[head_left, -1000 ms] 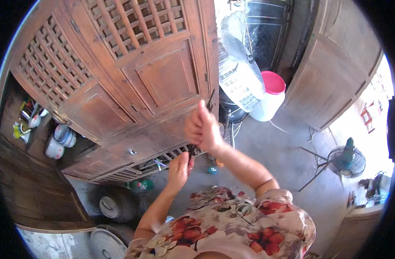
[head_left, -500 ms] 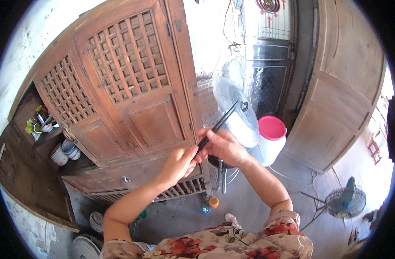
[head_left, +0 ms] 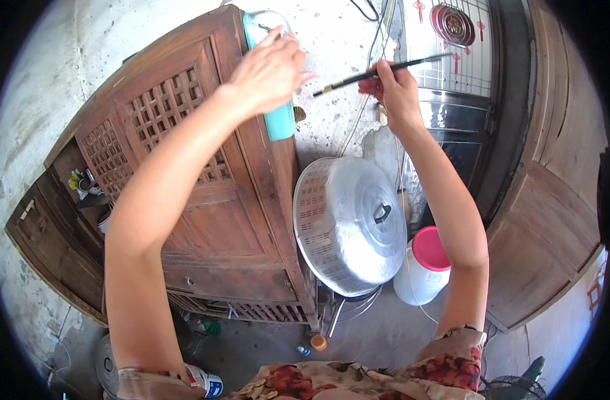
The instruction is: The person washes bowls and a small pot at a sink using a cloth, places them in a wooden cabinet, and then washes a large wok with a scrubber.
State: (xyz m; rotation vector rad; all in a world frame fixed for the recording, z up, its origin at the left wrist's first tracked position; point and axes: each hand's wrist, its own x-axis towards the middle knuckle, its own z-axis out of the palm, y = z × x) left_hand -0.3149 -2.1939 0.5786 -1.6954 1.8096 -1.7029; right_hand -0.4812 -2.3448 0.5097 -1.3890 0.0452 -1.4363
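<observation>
My right hand (head_left: pixel 399 100) is raised and closed round a thin bundle of black chopsticks (head_left: pixel 425 61) with pale bands near one end. The bundle slants up to the right, and I cannot tell how many sticks there are. At the top of the wooden cabinet's side is a tall turquoise holder (head_left: pixel 280 123) with a clear upper part. My left hand (head_left: pixel 268 72) reaches over its front, fingers apart, fingertips by the clear top. That hand covers the holder's middle, and whether it touches the holder is hard to tell.
The wooden cabinet (head_left: pixel 211 227) with lattice doors stands at left. Below my hands are a perforated metal basket (head_left: pixel 311 220) and a domed metal lid (head_left: pixel 375 243) with a black handle. A white bucket (head_left: pixel 411 283) with a pink lid stands beside them. Cables (head_left: pixel 361 120) run down the wall.
Both hands have risen and moved apart. The left has let go of the chopsticks and gone up to the turquoise holder; the right has carried them up and right. The view has shifted.
</observation>
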